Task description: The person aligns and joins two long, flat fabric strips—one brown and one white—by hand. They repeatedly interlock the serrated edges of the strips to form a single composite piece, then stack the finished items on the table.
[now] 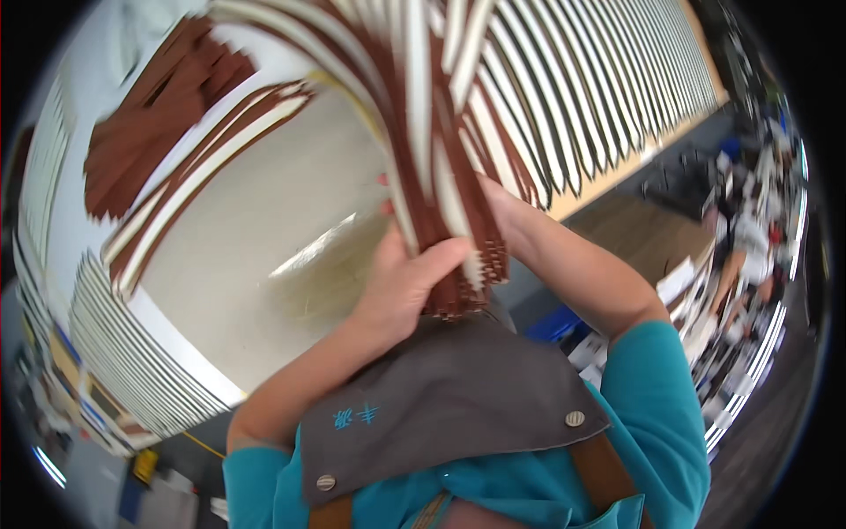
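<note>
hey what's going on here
A person has a bundle of brown and white strips in front of their apron. The left hand grips it near its lower end, thumb across the front; the right hand is mostly hidden behind it. A brown pile lies to the left, and rows of white, dark-edged strips to the right.

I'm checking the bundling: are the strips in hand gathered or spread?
Gathered. The left hand clasps the brown and white strips in one bundle, their near ends close together; beyond, they fan apart.
</note>
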The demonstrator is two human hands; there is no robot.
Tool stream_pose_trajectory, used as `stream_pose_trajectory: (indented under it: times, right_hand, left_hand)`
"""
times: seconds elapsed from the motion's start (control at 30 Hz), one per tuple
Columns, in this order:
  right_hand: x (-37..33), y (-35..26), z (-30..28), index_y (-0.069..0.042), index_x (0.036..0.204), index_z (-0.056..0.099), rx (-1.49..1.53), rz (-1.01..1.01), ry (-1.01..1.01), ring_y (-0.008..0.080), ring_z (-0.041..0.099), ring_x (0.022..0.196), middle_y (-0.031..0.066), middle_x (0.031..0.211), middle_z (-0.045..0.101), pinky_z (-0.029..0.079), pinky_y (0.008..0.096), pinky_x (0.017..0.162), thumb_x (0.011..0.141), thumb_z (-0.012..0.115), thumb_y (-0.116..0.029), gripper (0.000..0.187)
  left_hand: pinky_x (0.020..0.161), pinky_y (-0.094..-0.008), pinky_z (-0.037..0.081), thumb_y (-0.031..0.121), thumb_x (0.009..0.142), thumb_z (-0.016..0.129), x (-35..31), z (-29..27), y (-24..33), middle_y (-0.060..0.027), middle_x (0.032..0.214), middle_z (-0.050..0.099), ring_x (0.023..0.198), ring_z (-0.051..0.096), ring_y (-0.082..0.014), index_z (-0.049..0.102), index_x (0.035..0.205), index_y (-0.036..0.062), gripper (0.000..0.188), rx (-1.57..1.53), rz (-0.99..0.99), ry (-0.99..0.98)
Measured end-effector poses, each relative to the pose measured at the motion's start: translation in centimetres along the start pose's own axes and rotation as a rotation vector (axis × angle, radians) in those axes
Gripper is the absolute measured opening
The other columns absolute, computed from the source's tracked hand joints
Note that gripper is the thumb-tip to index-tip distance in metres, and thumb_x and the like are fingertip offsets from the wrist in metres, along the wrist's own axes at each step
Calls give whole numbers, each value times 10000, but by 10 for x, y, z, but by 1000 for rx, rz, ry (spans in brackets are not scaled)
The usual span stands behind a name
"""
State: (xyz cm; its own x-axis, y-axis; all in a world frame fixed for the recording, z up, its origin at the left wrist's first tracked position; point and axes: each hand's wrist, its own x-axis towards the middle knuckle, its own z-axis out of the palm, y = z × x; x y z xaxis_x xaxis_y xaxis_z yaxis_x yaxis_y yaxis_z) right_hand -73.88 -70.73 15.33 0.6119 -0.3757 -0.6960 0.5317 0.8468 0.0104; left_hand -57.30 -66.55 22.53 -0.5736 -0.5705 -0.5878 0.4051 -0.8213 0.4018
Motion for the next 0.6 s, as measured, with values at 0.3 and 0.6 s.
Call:
stream_pose_trajectory:
  times: [0.3,0.6]
  right_hand:
    - [5,35,18,-84,1344,499,143,-214,-20,218,609,1078,113,1225,602,531,394,927,946,301,-677,741]
    - [23,45,28,-80,1408,421,105,-381,84,201,525,1139,118,1276,552,463,380,976,965,379,-636,712]
  left_hand:
    - [886,-308,514,54,868,641,-10,-35,11,-104,1156,622,1028,625,-166,479,1282,-17,450,240,-81,247]
    - [833,-305,536,114,878,639,-12,-38,26,-106,1082,653,953,650,-167,516,1249,-30,417,319,-243,166]
